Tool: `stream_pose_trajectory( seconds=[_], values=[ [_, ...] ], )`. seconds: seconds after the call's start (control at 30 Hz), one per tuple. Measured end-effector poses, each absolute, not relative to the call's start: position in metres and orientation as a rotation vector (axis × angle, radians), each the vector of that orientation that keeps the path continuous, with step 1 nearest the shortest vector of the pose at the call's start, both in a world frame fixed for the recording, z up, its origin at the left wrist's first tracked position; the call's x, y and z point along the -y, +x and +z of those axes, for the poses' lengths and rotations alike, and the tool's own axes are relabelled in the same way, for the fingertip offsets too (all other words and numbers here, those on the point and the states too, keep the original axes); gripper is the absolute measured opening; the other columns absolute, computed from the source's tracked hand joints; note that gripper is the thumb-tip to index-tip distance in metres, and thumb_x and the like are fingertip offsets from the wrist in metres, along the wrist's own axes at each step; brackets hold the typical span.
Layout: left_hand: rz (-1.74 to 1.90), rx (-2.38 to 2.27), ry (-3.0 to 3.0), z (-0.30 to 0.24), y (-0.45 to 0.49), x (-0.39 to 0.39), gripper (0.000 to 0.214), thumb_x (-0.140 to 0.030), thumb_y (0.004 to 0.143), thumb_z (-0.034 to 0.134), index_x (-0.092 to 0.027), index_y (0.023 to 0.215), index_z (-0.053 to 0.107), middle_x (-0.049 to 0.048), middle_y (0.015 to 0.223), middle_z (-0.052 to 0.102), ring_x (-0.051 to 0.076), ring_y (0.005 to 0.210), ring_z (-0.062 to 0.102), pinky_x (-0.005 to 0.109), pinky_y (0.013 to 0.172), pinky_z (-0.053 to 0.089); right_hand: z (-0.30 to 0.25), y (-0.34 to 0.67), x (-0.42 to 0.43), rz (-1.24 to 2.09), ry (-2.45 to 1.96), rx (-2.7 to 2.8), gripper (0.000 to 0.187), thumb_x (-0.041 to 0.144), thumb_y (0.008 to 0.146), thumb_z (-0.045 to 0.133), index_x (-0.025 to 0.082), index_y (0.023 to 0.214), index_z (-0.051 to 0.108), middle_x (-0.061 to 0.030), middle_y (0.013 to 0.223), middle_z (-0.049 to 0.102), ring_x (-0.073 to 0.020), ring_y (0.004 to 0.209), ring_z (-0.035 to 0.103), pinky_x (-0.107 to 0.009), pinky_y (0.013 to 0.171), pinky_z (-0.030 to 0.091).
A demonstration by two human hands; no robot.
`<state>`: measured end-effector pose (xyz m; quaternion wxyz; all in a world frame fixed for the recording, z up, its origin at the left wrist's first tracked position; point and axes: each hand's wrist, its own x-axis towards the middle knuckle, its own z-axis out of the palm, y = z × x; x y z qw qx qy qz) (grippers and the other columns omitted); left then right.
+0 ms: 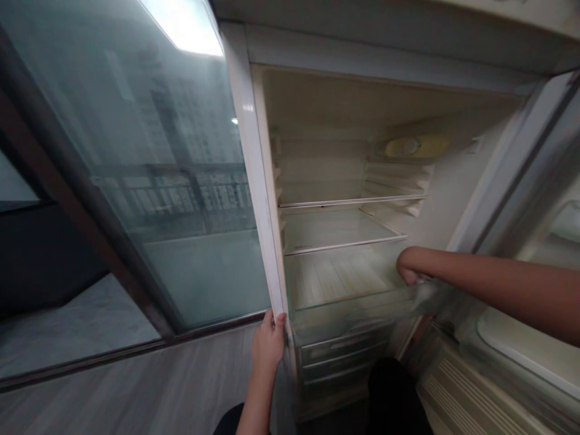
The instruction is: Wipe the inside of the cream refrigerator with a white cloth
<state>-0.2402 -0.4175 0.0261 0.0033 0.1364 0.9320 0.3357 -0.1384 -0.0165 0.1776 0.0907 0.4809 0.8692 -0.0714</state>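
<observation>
An open white fridge [260,181] stands before me, its glass shelves [335,241] bare. My left hand [268,341] grips the fridge's left side edge low down, thumb on the front. My right hand [408,266] reaches into the compartment at the right end of the lower glass shelf [344,290]. It is bent at the wrist with the fingers curled down onto something pale and blurred; what it holds is unclear.
The fridge door [534,241] hangs open at the right with door racks. A large glass sliding door [149,181] fills the left. Drawers [344,350] sit below the shelves. Wood-look floor [136,393] lies beneath, and my dark-clothed knee [389,393] is close to the drawers.
</observation>
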Motion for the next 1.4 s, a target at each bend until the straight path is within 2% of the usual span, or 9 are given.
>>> stream_pose_trajectory(
  seconds=[0.27,0.43,0.53,0.67,0.8,0.87,1.03,1.1,1.4],
  values=[
    [1.039,-2.934,0.451,0.029,-0.24,0.416,0.061,-0.057,0.098,0.015,-0.021,0.119,0.06,0.0144,0.1,0.074,0.031,0.09,0.069,0.033,0.067,0.043,0.202,-0.139,0.072,-0.363,0.901,-2.055,0.024,0.025,0.062,0.077,0.008,0.078,0.07,-0.0048,0.071,0.066,-0.0218,0.072,0.068,-0.039,0.073,0.056],
    [1.018,-2.939,0.425,0.033,-0.237,0.415,0.062,-0.057,0.098,0.014,-0.022,0.122,0.06,0.014,0.1,0.074,0.032,0.094,0.069,0.034,0.07,0.044,0.194,-0.181,0.157,-0.779,0.384,-1.959,0.03,0.04,0.085,0.061,0.013,0.089,0.071,-0.0031,0.074,0.067,-0.0167,0.073,0.066,-0.032,0.073,0.054],
    [1.017,-2.947,0.433,0.035,-0.235,0.415,0.062,-0.055,0.098,0.014,-0.02,0.119,0.06,0.0152,0.101,0.074,0.033,0.096,0.069,0.035,0.07,0.044,0.208,-0.195,0.212,-0.933,-0.18,-2.176,0.029,0.037,0.093,0.053,0.014,0.098,0.071,-0.001,0.082,0.068,-0.0116,0.077,0.063,-0.024,0.076,0.05],
    [1.035,-2.946,0.46,0.035,-0.235,0.415,0.059,-0.051,0.099,0.015,-0.019,0.12,0.06,0.0154,0.102,0.074,0.032,0.096,0.07,0.035,0.072,0.047,0.243,-0.16,0.257,-0.487,-0.827,-2.834,0.022,0.028,0.093,0.054,0.012,0.092,0.069,-0.0057,0.088,0.066,-0.014,0.081,0.057,-0.027,0.079,0.046],
    [1.054,-2.958,0.454,0.031,-0.237,0.417,0.047,-0.044,0.099,0.03,-0.019,0.122,0.062,0.0153,0.111,0.073,0.03,0.101,0.069,0.034,0.078,0.049,0.216,-0.089,0.261,-0.707,-1.042,-3.54,0.027,0.026,0.094,0.051,0.02,0.119,0.06,-0.0071,0.103,0.061,-0.0162,0.094,0.055,-0.029,0.082,0.046],
    [1.087,-2.944,0.475,0.027,-0.24,0.418,0.045,-0.044,0.098,0.034,-0.021,0.124,0.062,0.0144,0.11,0.074,0.029,0.1,0.07,0.034,0.079,0.05,0.168,-0.065,0.247,-0.773,-1.008,-3.842,0.038,0.022,0.09,0.052,0.021,0.129,0.053,-0.0101,0.111,0.058,-0.0185,0.097,0.053,-0.032,0.083,0.047],
    [1.174,-2.932,0.509,0.018,-0.246,0.42,0.055,-0.051,0.099,0.024,-0.022,0.128,0.061,0.013,0.104,0.076,0.03,0.095,0.071,0.034,0.074,0.05,0.04,-0.052,0.18,0.032,-0.296,-4.186,0.041,0.01,0.081,0.049,0.02,0.12,0.056,-0.0141,0.116,0.051,-0.0259,0.105,0.049,-0.042,0.083,0.048],
    [1.168,-2.938,0.505,0.016,-0.247,0.42,0.057,-0.053,0.098,0.023,-0.022,0.128,0.061,0.0129,0.104,0.076,0.03,0.096,0.071,0.035,0.074,0.051,0.017,-0.057,0.159,0.113,-0.128,-4.19,0.043,0.01,0.079,0.049,0.02,0.12,0.055,-0.0145,0.118,0.05,-0.0271,0.106,0.048,-0.045,0.085,0.048],
    [1.104,-2.938,0.456,0.02,-0.245,0.418,0.06,-0.05,0.099,0.017,-0.019,0.131,0.057,0.0153,0.118,0.072,0.033,0.111,0.066,0.038,0.083,0.05,0.043,-0.124,0.134,-0.555,0.222,-3.782,0.063,0.008,0.081,0.043,0.022,0.143,0.044,-0.0117,0.123,0.051,-0.024,0.115,0.048,-0.04,0.1,0.046]
  ],
)
